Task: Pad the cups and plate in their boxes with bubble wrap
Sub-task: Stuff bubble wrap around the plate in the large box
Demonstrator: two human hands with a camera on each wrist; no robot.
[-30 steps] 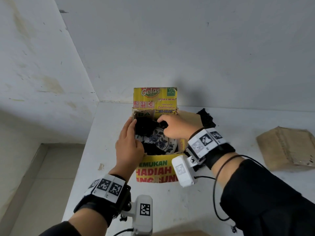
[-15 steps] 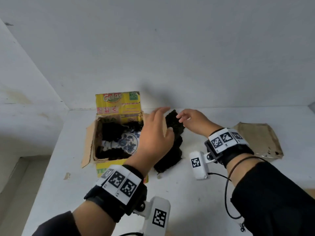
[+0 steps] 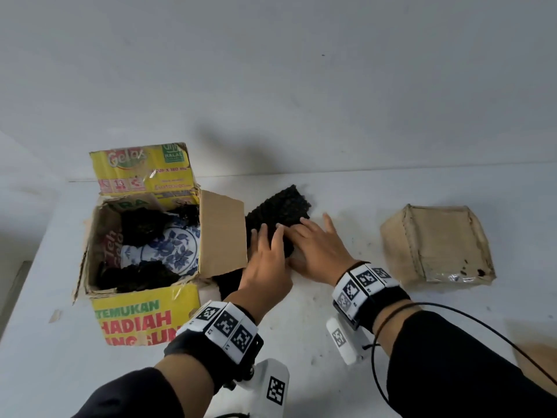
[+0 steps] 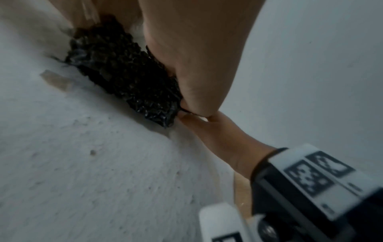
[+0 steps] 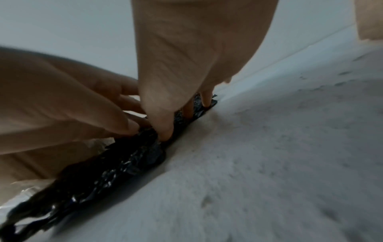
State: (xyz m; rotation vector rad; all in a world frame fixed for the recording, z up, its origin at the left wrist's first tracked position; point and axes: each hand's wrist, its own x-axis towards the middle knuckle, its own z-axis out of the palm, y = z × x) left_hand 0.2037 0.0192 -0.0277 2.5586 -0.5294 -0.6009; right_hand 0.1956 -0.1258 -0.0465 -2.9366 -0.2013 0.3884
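Both hands are down on the black wrap (image 3: 278, 211), which lies flat on the white table (image 3: 301, 327) just right of the yellow box (image 3: 144, 318). The left hand (image 3: 266, 260) lies on the wrap's near half with fingers straight, pressing. The right hand (image 3: 319, 248) lies beside it, touching it, fingers spread flat over the wrap's right edge; its wrist view shows fingertips (image 5: 165, 134) pushed into the crinkled edge. The wrap's left side runs under the box's open right flap (image 3: 223, 233). Inside the box, the blue-flowered plate (image 3: 168, 248) sits among dark wads of wrap (image 3: 141, 224). A brown box (image 3: 434, 245) stands well apart on the right, with bare tabletop between it and the hands.
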